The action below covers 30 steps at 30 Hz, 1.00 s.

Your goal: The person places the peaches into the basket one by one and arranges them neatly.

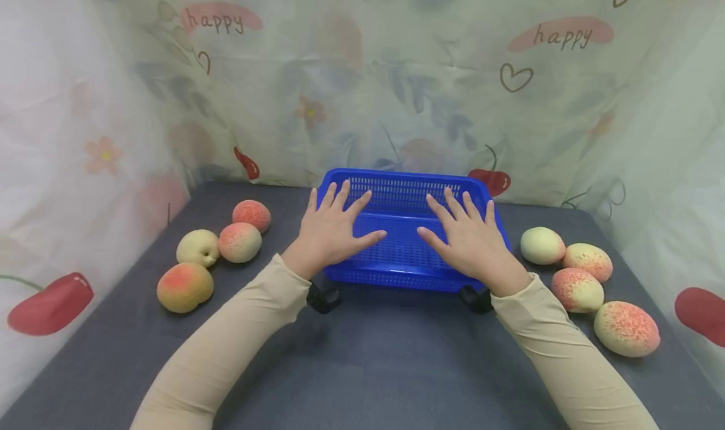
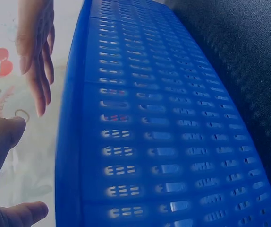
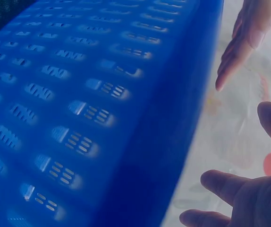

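Note:
A blue slotted basket (image 1: 396, 277) stands on the dark table, with nothing seen inside it. Over its left part my left hand (image 1: 334, 228) is spread, palm down, fingers apart and holding nothing. My right hand (image 1: 470, 238) is spread the same way over the right part. In the left wrist view the basket's slotted side (image 2: 159, 123) fills the middle, with fingers of the left hand (image 2: 3, 175) at the left edge. The right wrist view shows the basket wall (image 3: 140, 156) beside the fingers of the right hand (image 3: 249, 189), a gap between them.
Several peach-like fruits lie left of the basket, among them an orange-yellow one (image 1: 185, 287) and a red one (image 1: 252, 216). Several more lie on the right, the nearest (image 1: 627, 328) close to the table's right edge. A patterned curtain (image 1: 362, 90) hangs behind and at both sides.

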Each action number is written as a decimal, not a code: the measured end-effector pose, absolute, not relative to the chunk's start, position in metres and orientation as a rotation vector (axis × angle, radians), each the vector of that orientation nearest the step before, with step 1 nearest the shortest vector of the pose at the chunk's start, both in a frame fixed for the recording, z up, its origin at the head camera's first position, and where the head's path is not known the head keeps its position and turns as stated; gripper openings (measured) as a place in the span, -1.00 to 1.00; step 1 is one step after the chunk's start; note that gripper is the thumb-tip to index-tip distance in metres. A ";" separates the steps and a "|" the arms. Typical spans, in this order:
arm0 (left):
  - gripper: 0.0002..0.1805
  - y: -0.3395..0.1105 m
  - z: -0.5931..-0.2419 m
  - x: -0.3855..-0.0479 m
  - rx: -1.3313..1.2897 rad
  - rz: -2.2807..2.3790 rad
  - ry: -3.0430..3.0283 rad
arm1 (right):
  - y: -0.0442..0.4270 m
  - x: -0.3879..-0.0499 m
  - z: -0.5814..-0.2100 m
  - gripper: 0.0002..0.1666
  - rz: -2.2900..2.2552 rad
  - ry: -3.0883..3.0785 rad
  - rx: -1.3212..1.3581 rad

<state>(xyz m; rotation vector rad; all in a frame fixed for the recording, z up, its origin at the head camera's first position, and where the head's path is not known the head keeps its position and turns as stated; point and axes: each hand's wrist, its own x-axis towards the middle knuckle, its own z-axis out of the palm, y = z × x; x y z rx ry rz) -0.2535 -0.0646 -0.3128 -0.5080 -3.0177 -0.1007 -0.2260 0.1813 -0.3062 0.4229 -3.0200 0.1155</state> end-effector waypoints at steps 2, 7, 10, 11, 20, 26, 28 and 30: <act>-0.04 -0.064 -0.313 -0.253 -0.512 -0.103 -3.017 | 0.181 -0.225 -0.306 -0.06 0.118 -3.021 0.423; -0.04 -0.064 -0.314 -0.253 -0.526 -0.125 -3.019 | 0.182 -0.224 -0.307 -0.06 0.122 -3.021 0.425; -0.04 -0.064 -0.314 -0.253 -0.530 -0.135 -3.013 | 0.183 -0.223 -0.306 -0.07 0.117 -3.015 0.426; -0.05 -0.064 -0.313 -0.254 -0.530 -0.138 -3.010 | 0.183 -0.223 -0.305 -0.07 0.118 -3.013 0.426; -0.05 -0.063 -0.311 -0.253 -0.535 -0.147 -3.007 | 0.182 -0.221 -0.303 -0.10 0.117 -3.015 0.430; -0.05 -0.063 -0.311 -0.252 -0.550 -0.162 -3.008 | 0.183 -0.220 -0.302 -0.09 0.140 -3.037 0.437; -0.06 -0.063 -0.311 -0.252 -0.553 -0.172 -3.012 | 0.184 -0.220 -0.302 -0.13 0.148 -3.033 0.444; -0.07 -0.063 -0.311 -0.252 -0.557 -0.174 -3.018 | 0.184 -0.220 -0.302 -0.19 0.148 -3.030 0.449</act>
